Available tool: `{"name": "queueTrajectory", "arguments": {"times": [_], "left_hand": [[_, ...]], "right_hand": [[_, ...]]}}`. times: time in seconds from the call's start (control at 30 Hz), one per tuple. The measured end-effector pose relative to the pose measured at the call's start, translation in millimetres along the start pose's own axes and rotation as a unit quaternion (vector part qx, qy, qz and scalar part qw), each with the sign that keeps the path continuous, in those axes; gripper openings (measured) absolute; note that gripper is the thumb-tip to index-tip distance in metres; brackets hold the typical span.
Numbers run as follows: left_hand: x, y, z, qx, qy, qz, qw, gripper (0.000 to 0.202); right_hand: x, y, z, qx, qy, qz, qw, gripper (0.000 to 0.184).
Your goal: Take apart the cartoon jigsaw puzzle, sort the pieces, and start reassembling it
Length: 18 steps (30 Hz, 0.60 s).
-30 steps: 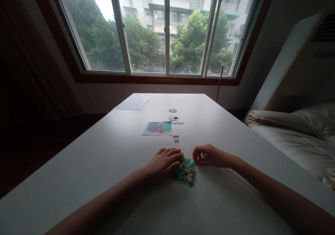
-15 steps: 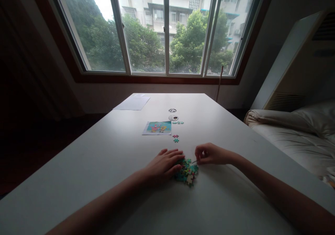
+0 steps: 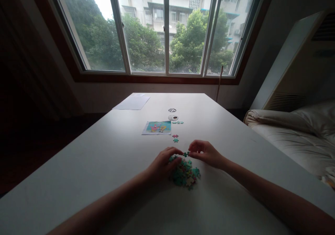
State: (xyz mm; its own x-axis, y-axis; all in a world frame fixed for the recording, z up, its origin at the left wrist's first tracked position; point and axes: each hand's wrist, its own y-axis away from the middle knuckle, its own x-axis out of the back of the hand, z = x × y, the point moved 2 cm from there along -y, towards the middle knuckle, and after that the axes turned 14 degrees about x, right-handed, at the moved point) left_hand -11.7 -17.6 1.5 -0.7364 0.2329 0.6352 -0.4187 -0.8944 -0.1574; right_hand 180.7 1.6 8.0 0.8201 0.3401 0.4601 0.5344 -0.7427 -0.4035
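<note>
The right hand (image 3: 205,153) is nearly closed, thumb and forefinger pinched on a small teal puzzle piece (image 3: 186,154), which it holds just above the far edge of the pile of puzzle pieces (image 3: 186,175). Its wrist is lifted slightly and the forearm runs in from the lower right, low over the white surface (image 3: 104,158). The left hand (image 3: 163,163) lies palm down on the left side of the pile, with its fingers half curled and their tips close to the pinched piece. Whether it grips anything cannot be told. Its forearm comes in from the lower left. Beyond the hands lie two loose pieces (image 3: 175,138) and a printed picture (image 3: 157,127).
</note>
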Motion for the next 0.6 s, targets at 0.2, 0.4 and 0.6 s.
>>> {"name": "queueTrajectory", "arguments": {"times": [0.2, 0.4, 0.6], "left_hand": [[3.5, -4.3, 1.3, 0.024, 0.037, 0.061, 0.997, 0.021], [3.1, -4.5, 0.7, 0.027, 0.044, 0.073, 0.996, 0.021], [6.5, -6.8, -5.2, 0.063, 0.049, 0.098, 0.992, 0.02]], "right_hand": [[-12.5, 1.2, -1.5, 0.013, 0.011, 0.037, 0.999, 0.024], [-14.7, 2.2, -2.6, 0.026, 0.011, 0.059, 0.998, 0.025], [-11.2, 3.3, -7.3, 0.06, 0.116, 0.082, 0.988, 0.02]]}}
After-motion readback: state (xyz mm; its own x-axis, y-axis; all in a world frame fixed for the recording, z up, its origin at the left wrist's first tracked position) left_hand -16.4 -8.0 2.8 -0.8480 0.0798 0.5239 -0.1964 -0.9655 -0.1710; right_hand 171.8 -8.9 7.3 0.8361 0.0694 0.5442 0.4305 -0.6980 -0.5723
